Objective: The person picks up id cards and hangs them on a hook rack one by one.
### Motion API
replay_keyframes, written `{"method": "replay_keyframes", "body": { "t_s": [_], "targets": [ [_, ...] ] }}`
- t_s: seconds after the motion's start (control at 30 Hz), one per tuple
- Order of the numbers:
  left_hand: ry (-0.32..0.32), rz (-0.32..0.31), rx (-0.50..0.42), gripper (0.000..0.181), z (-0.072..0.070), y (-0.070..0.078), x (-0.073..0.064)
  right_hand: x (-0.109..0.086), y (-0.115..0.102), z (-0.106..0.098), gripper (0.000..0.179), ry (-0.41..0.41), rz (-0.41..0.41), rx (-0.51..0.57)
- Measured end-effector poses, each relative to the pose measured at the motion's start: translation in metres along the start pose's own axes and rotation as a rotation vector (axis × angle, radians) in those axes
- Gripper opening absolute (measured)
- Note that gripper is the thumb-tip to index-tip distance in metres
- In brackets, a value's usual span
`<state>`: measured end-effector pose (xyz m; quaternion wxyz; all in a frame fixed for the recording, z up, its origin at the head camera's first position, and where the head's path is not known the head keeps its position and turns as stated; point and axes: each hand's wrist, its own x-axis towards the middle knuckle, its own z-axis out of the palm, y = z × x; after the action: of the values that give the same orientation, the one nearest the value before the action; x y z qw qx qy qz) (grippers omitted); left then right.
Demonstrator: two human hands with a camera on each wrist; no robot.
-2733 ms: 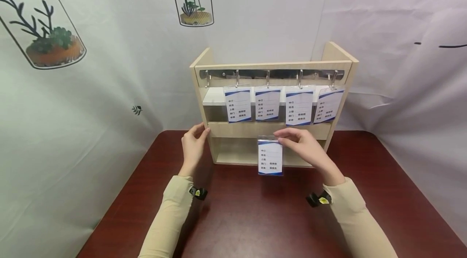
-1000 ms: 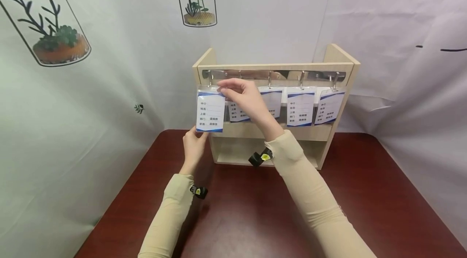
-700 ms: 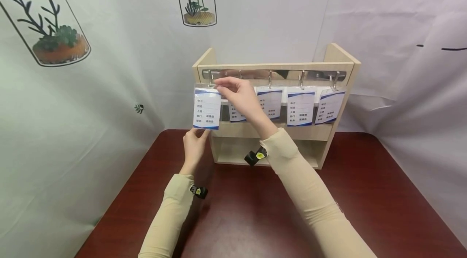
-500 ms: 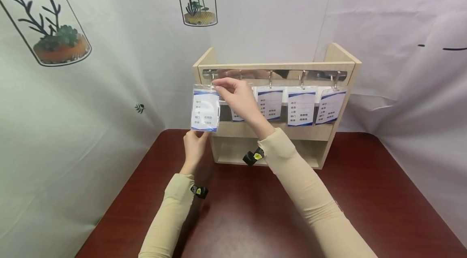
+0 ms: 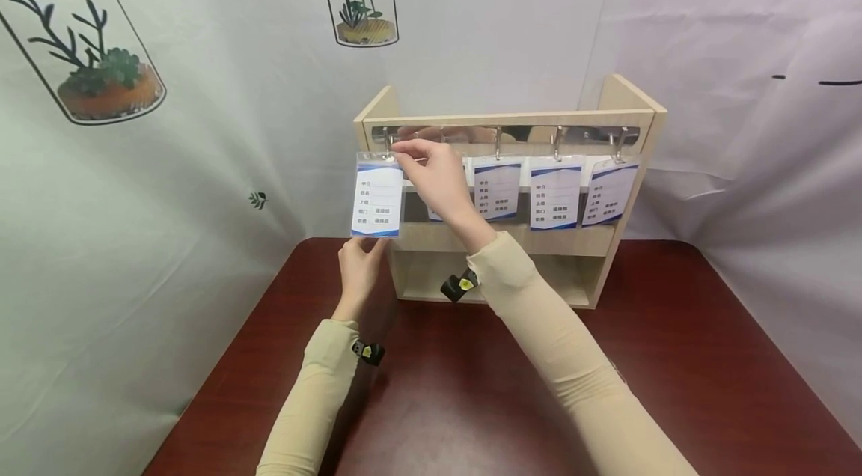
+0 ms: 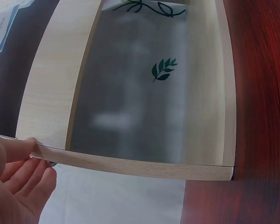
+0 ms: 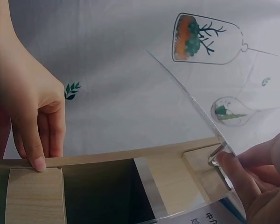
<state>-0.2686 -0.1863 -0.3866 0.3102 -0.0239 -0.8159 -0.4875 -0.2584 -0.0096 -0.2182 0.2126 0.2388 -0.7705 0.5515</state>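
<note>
In the head view my right hand (image 5: 439,180) pinches the top right corner of an ID badge in a clear sleeve (image 5: 377,199). The badge hangs upright in front of the leftmost metal hook (image 5: 387,139) on a small wooden shelf unit (image 5: 512,119). From the right wrist view the held badge (image 7: 194,102) shows nearly edge-on, its top end right at the hook (image 7: 213,157). My left hand (image 5: 358,270) grips the unit's left side panel; in the left wrist view, the thumb lies on the panel's front edge (image 6: 130,166) and the fingers are behind it.
Several matching badges hang from the other hooks, including a middle one (image 5: 497,191) and the rightmost one (image 5: 609,193); my right hand partly covers another. The unit stands on a dark red table (image 5: 431,386), before a white cloth backdrop (image 5: 498,19) with printed plants.
My right hand has carried the badge from low in front of the unit, up and left to the leftmost hook, shifting only slightly in the last half second. My left hand keeps its grip.
</note>
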Motion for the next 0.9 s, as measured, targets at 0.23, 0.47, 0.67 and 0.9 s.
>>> {"method": "replay_keyframes", "body": {
  "t_s": [0.23,0.47,0.67,0.9],
  "targets": [
    [0.001,0.002,0.001,0.022,0.0002,0.0009,0.0016,0.0020,-0.0041,0.0016,0.020,0.035,0.011,-0.066],
    [0.005,0.001,-0.007,0.021,0.0011,0.0005,0.0026,0.0007,-0.0036,0.0017,0.019,0.054,0.009,-0.087],
    [0.008,0.002,-0.012,0.022,0.0010,0.0003,0.0016,-0.0011,-0.0026,0.0022,0.020,0.055,-0.034,-0.131],
    [0.008,-0.017,-0.018,0.023,0.0009,-0.0013,0.0005,-0.0039,-0.0019,0.0036,0.021,0.053,-0.058,-0.153]
  ]
}}
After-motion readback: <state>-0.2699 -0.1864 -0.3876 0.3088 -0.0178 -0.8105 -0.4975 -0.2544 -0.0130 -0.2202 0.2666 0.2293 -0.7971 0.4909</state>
